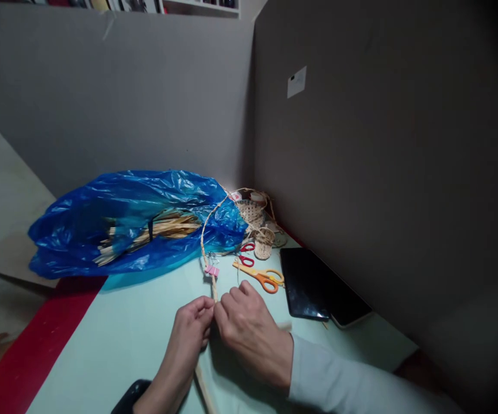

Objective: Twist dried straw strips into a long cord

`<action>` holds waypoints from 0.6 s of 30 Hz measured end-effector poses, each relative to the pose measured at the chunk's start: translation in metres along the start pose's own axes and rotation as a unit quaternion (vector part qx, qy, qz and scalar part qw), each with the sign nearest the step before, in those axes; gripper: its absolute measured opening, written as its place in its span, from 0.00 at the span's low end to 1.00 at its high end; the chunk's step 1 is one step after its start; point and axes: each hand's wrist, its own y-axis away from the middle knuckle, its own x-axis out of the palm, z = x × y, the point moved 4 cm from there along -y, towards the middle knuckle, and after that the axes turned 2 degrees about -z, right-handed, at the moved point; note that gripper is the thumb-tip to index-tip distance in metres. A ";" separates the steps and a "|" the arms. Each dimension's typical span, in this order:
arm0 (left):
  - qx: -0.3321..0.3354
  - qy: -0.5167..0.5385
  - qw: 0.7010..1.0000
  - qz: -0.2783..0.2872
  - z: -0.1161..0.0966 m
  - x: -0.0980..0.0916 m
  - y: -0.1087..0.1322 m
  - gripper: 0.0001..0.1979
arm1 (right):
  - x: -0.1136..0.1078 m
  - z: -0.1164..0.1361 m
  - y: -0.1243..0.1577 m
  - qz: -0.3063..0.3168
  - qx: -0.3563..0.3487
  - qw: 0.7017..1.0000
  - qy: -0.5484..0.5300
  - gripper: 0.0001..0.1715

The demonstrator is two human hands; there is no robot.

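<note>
A pale braided straw cord (214, 289) runs down from the blue bag through a pink binder clip (211, 271) to my two hands. My left hand (194, 326) is closed, thumb and fingertips pinching the cord just below the clip. Right beside it, my right hand (244, 328) is curled shut at the same spot, back of the hand towards me; its fingertips are hidden. Below the hands, a loose flat straw strand (205, 388) hangs towards the near edge. Another strand end (284, 326) shows at the right wrist.
A blue plastic bag (167, 192) holding straw strips (173, 224) lies at the back left. Orange-yellow scissors (263, 278), red-handled scissors (246, 260) and small woven straw pieces (263, 244) lie beyond my hands. Two dark flat devices (303, 284) lie against the right grey partition (370, 172).
</note>
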 end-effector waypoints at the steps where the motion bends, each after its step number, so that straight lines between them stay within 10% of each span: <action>1: -0.013 0.018 1.000 0.005 0.002 0.000 0.000 0.15 | 0.001 0.006 0.001 -0.012 -0.025 0.999 0.026 0.07; 9: -0.021 0.103 0.993 0.051 0.002 0.002 0.002 0.19 | 0.005 0.022 0.009 -0.048 -0.077 0.995 0.033 0.10; 13: -0.032 0.116 0.991 0.053 0.002 -0.004 0.001 0.19 | -0.003 -0.004 0.003 0.018 0.007 0.992 -0.126 0.11; 18: -0.017 0.119 0.991 0.050 -0.003 -0.007 -0.001 0.15 | 0.012 -0.061 -0.009 0.096 0.209 0.873 -0.430 0.15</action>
